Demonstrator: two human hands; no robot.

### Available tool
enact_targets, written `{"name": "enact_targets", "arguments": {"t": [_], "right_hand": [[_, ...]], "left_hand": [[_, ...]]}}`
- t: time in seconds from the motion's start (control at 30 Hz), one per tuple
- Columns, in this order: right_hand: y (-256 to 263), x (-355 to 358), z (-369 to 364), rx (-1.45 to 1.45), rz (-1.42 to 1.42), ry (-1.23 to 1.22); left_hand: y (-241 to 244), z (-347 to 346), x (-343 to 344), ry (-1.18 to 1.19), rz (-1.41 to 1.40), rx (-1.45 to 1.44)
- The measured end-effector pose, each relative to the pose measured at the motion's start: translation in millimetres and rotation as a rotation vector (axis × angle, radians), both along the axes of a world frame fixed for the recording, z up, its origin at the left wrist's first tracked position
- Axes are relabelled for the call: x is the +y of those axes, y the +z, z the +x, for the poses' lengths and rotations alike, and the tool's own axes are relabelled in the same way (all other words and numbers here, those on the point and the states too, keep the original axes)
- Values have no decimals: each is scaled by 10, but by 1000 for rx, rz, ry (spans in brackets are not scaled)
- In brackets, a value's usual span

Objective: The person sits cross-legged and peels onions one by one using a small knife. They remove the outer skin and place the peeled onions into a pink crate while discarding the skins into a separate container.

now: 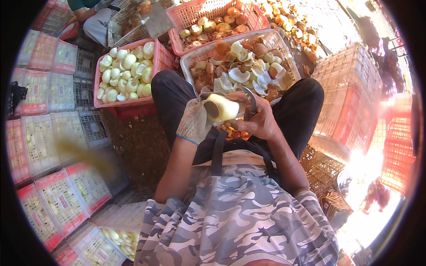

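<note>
My left hand [194, 117], in a pale knit work glove with a blue cuff edge, grips a peeled white onion [227, 107] over my lap. A dark round patch on the glove's thumb lies against the onion's near side. My bare right hand [263, 119] holds a knife with a curved metal blade [249, 97], its fingers also close about the onion's right side. Most of the knife's handle is hidden in the palm. Just beyond both hands, a whitish plastic crate [187, 70] holds onion skins [239, 75] and peeled outer layers.
Left of my knee stands a pink crate [128, 102] full of peeled onions. Another pink crate [173, 35] behind holds unpeeled onions. Stacked crates line the left [63, 91] and right [346, 96]. Loose onions [294, 25] lie on the ground. Another person's leg [98, 28] shows upper left.
</note>
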State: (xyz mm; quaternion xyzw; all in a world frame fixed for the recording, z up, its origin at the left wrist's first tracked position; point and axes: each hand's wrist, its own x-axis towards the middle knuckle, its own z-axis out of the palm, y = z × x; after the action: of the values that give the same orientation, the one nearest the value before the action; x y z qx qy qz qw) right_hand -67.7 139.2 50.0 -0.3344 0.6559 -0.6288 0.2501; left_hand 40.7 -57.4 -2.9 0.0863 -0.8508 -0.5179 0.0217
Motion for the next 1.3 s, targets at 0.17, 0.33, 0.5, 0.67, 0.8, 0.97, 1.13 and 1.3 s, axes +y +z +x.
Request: {"name": "enact_targets", "arguments": {"t": [0.17, 0.33, 0.5, 0.67, 0.8, 0.97, 1.13, 1.3], "right_hand": [[-26, 45, 16, -274, -34, 45], [-125, -11, 54, 541, 52, -185], [-200, -95, 208, 679, 131, -323], [-223, -131, 287, 765, 155, -332], [-262, -146, 298, 732, 139, -345], [-342, -143, 328, 693, 150, -294], [-313, -139, 303, 657, 133, -289], [-92, 14, 200, 454, 58, -189]], "left_hand": [[-272, 50, -123, -97, 177, -29], [-300, -41, 33, -12, -35, -40], [92, -105, 139, -4, -199, -43], [-4, -107, 193, 98, 14, -90], [-30, -161, 258, 360, 715, -202], [-109, -182, 334, 413, 642, -163], [-50, -175, 336, 302, 483, -111], [181, -70, 216, 28, -56, 78]]}}
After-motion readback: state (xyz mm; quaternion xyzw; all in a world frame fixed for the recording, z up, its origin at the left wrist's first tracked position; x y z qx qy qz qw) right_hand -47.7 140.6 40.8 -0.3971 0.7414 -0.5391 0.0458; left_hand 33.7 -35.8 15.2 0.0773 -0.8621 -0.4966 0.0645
